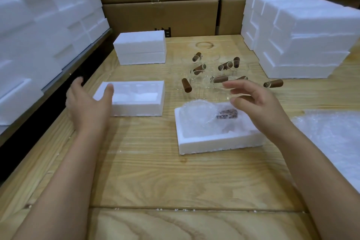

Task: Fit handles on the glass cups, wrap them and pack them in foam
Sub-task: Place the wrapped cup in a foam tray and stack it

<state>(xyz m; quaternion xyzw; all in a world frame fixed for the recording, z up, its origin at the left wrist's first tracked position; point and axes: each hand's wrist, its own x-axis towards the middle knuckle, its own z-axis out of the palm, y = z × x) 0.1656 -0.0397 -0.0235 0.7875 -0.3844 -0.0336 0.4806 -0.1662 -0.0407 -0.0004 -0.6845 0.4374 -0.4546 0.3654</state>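
1. We have one bubble-wrapped glass cup with a brown handle (206, 115) seated in the open white foam tray (220, 142) at the tabletop's (155, 161) middle, so it cannot roll.
2. Left of that tray, our left hand (87, 103) is spread, empty, touching the hollow white foam lid (134, 99), probably to cap the tray.
3. Our right hand (255, 103) hovers open over the tray, holding nothing.
4. Beyond the tray, clear glass cups with brown cylindrical handles (220, 72) wait unwrapped.

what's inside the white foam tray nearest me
A bubble-wrapped glass cup lies in the white foam tray; its brown handle shows through. The wrap hides anything beneath.
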